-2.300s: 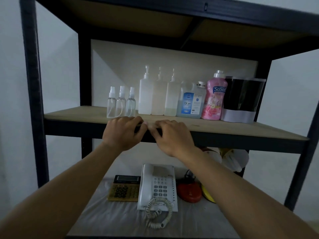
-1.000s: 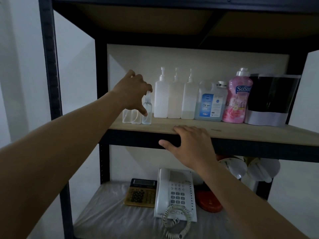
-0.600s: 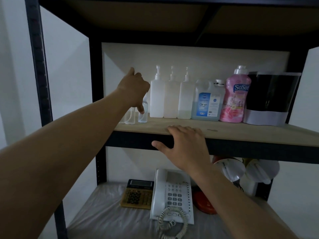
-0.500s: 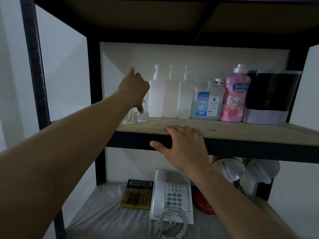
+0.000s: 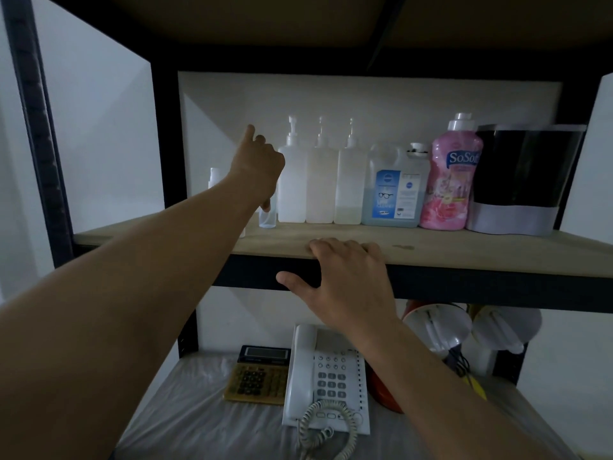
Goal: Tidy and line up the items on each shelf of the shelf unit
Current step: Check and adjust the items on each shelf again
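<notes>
On the wooden middle shelf [image 5: 464,250] small clear spray bottles stand at the left; one [image 5: 267,219] shows below my left hand [image 5: 258,164], another's cap [image 5: 214,177] shows left of my forearm. My left hand covers their tops, thumb down against the right one, index finger raised. To the right stand three white pump bottles [image 5: 320,180], a blue-labelled jug [image 5: 396,190], a pink bottle [image 5: 452,180] and a black pouch [image 5: 520,174]. My right hand [image 5: 345,277] rests flat on the shelf's front edge.
The lower shelf holds a calculator [image 5: 257,376], a white telephone [image 5: 326,376], a red object [image 5: 381,390] and white lamp shades [image 5: 438,327]. Black uprights [image 5: 39,127] frame the unit, and the shelf above hangs close overhead.
My left hand left the shelf's front edge and reached to the small spray bottles, which now stand further back, level with the pump bottles. My right hand stayed on the edge.
</notes>
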`<state>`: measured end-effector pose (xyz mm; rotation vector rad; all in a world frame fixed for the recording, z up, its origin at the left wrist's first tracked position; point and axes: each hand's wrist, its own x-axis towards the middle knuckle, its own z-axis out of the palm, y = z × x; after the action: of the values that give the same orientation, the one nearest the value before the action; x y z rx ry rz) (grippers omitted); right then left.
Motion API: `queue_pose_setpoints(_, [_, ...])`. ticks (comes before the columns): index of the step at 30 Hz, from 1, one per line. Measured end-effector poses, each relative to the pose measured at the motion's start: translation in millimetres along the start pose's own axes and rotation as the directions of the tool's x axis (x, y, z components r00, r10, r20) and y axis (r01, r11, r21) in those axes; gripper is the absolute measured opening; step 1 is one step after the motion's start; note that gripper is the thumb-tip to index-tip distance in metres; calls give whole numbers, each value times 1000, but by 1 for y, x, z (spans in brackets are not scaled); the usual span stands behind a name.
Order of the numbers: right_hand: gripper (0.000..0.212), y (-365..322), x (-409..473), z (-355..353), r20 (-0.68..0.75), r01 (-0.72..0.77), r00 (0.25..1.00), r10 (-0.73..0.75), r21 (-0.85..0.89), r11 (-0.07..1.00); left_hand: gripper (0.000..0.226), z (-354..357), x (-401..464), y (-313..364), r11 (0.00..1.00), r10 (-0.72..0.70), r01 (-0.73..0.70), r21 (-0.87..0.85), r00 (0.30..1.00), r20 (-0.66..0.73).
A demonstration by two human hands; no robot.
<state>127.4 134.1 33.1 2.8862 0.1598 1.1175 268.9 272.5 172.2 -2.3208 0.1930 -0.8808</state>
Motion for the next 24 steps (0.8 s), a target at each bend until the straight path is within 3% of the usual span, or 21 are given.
queue_pose_setpoints(8, [81, 1, 1, 6, -44, -2, 999, 3, 13, 1000, 63, 6, 12, 7, 999, -43, 44, -32, 999, 30])
queue_pose_setpoints(24, [78, 1, 1, 9, -70, 11, 997, -9, 32, 999, 53, 7, 26, 15, 991, -84, 90, -98, 995, 61])
